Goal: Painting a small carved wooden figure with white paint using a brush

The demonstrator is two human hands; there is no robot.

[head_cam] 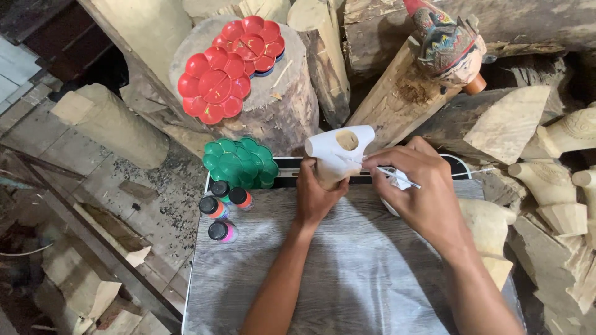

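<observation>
A grey wood-grain worktop (347, 273) fills the lower frame, ringed by rough logs and pale carved wooden blocks (546, 186). Behind it stands a tree stump (279, 111) carrying two red flower-shaped paint palettes (214, 87); a green palette (241, 162) of the same shape leans at the stump's foot, touching the worktop's far edge. A brightly painted carved figure (447, 43) rests on a log at upper right. Over the far middle of the worktop, the left hand (316, 195) holds up a white-coated wooden carving (340, 155) with a round hole near its top, fingers clenched around its lower part. The right hand (422, 192) meets the carving from the right, fingers pinched on a thin paintbrush (397, 177) whose tip appears to touch the white surface, though the contact is hard to make out. Three small black-capped paint bottles (221, 211) cluster near the worktop's left edge, just beside the green palette.
</observation>
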